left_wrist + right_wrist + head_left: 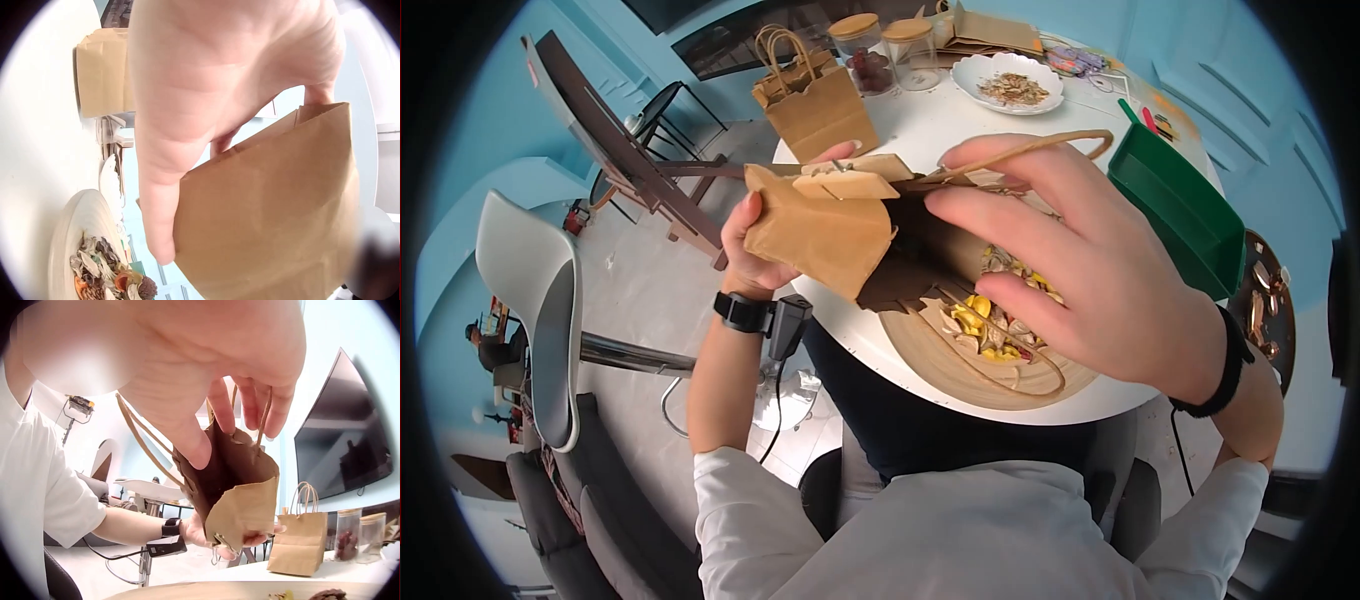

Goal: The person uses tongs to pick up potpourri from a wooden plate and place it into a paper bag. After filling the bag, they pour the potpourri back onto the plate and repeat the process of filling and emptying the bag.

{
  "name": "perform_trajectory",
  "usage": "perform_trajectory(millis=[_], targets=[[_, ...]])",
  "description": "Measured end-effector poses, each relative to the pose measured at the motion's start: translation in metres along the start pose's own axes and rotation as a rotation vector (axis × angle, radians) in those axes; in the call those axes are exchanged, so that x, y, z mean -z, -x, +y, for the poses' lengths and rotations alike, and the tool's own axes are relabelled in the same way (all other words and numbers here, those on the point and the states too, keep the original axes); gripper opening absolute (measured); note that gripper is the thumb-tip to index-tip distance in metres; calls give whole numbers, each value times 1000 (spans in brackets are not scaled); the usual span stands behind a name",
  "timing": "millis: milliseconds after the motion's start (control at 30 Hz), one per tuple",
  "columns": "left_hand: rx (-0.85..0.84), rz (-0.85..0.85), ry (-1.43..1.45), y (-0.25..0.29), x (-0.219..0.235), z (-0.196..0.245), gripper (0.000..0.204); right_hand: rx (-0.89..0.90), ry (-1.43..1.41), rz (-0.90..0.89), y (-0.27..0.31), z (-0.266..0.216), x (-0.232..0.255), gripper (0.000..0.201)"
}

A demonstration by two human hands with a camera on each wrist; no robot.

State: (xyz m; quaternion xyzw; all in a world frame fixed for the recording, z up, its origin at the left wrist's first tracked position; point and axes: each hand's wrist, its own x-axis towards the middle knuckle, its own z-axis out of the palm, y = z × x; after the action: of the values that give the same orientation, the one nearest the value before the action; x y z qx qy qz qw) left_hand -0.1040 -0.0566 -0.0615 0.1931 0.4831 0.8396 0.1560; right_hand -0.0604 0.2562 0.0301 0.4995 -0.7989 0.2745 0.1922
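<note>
My left hand (758,250) grips a brown paper bag (820,225) from below and the side, holding it tilted with its mouth toward my right hand. A pale wooden clothes peg (845,185) with a metal spring lies against the bag near the left fingers. At the bag's mouth, my right hand (1080,250) has its fingers spread and loosely bent, the fingertips reaching between the twisted paper handles (147,437). Beneath the bag, a round wooden tray (920,350) bears dried flowers and petals (1000,340). The bag's inside is dark and mostly hidden.
Another paper bag (815,105) stands upright at the table's back left, beside lidded glass jars (863,60). Behind the tray is a white scalloped bowl (970,85) of dried bits. A green box (1180,205) sits to the right; a white chair (530,300) stands left.
</note>
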Motion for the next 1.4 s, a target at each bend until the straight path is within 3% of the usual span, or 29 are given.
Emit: perform_trajectory(millis=[33,67,200,333,433,500,533,600,633,667,733,767,800,833,867,933,1033,1067,1100,1167,1233,1300,1400], targets=[[11,-22,22,1,1,-2,103,7,-9,2,-1,-1,-1,54],[31,108,-39,3,7,-4,114,36,7,20,-3,-3,-1,53],[41,-28,-13,3,12,-6,115,170,57,95,-7,-2,-2,44],[39,21,13,3,20,-9,112,211,146,109,-1,-10,-2,37],[8,-31,-30,-3,-1,4,108,165,237,102,2,-15,4,32],[2,-74,-133,-10,-8,20,100,-25,205,50,1,-17,9,30],[6,-52,-157,-11,-17,28,100,-27,208,45,-1,-11,10,30],[34,75,-171,-3,-16,44,92,172,292,250,-7,7,13,26],[9,149,-147,-4,-10,49,88,179,296,242,-6,8,14,26],[23,-33,-10,-6,7,55,79,108,212,220,-4,10,13,24],[-3,-32,-123,-19,-21,63,79,-102,-47,162,0,13,6,12],[-22,-35,-244,-25,-35,69,80,-105,-44,157,3,17,3,12],[-29,-91,-267,-28,-39,72,75,-231,-36,57,4,22,1,11],[-29,-91,-258,-28,-47,75,75,-357,-28,-45,5,27,0,12],[-7,-16,-399,-26,-56,78,73,-360,-26,-54,4,30,-3,12],[22,75,-572,-27,-73,82,69,-397,-231,102,3,35,-9,22],[48,184,-470,-35,-63,87,57,-327,-148,208,14,46,-21,38],[18,208,-557,-36,-75,85,56,-330,-149,200,15,50,-21,38],[19,210,-550,-39,-88,89,56,-331,-204,122,16,55,-19,44],[110,-86,-544,-43,-109,94,77,-334,-256,39,18,64,-18,51],[65,-68,-563,-43,-123,89,72,-259,-276,-9,23,73,-22,52],[160,107,-734,-40,-149,97,71,-289,-353,9,31,83,-30,52],[204,45,-815,-42,-152,103,72,-342,-441,-18,34,88,-30,53]])
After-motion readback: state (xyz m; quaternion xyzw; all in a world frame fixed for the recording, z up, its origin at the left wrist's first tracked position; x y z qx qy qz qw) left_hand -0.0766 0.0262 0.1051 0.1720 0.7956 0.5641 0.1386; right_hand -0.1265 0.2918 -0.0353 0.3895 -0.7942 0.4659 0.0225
